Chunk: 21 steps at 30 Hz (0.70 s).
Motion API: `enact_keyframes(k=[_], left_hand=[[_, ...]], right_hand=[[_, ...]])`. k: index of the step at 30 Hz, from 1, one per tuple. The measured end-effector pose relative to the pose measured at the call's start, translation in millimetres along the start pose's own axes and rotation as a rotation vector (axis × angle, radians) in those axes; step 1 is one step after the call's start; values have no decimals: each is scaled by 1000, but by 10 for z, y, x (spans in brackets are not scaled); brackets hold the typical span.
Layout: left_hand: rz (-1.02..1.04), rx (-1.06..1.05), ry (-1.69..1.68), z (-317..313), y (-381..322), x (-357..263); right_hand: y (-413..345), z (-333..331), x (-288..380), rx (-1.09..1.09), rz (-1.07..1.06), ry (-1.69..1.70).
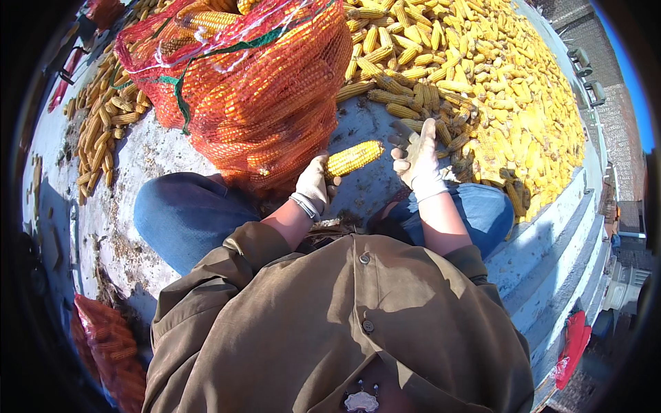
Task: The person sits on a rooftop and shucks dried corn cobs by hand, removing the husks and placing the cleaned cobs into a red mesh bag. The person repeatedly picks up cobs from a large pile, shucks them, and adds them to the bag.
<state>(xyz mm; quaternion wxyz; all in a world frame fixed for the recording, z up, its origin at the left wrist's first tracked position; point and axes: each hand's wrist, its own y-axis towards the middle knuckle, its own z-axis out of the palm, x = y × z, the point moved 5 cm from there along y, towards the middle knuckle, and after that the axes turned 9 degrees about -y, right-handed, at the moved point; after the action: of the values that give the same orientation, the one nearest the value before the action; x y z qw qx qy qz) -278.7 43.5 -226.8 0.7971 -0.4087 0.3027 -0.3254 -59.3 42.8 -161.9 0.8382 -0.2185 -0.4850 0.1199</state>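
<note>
My left hand (314,187), in a pale work glove, grips the lower end of a yellow corn cob (355,159). The cob points up and to the right, its kernels bare of husk. To its right, my right hand (419,157) is also gloved, palm turned inward and fingers apart, with nothing in it. Just beyond my left hand bulges a red mesh sack (258,103) full of cobs, its mouth loose and edged with green ribbon. A large heap of corn cobs (496,93) spreads past my right hand.
Smaller cobs (106,131) lie on the pale concrete (165,142) left of the sack. Another filled red sack (111,351) stands at lower left. Concrete steps or ledges (547,268) run along the right, with red fabric (572,351) on them. My bent knees flank my hands.
</note>
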Motion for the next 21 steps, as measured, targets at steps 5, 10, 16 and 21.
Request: enact_keyframes(k=[5,10,16,21], left_hand=[[-16,47,257,-37,-17,-24],[775,599,1095,355,-518,12],[883,656,2020,429,-688,290],[910,291,2123,264,-412,221]], right_hand=[[29,71,160,-139,-99,193],[127,121,-143,-63,-40,45],[84,525,-521,-83,64,136],[34,583,-401,-21,4,389]])
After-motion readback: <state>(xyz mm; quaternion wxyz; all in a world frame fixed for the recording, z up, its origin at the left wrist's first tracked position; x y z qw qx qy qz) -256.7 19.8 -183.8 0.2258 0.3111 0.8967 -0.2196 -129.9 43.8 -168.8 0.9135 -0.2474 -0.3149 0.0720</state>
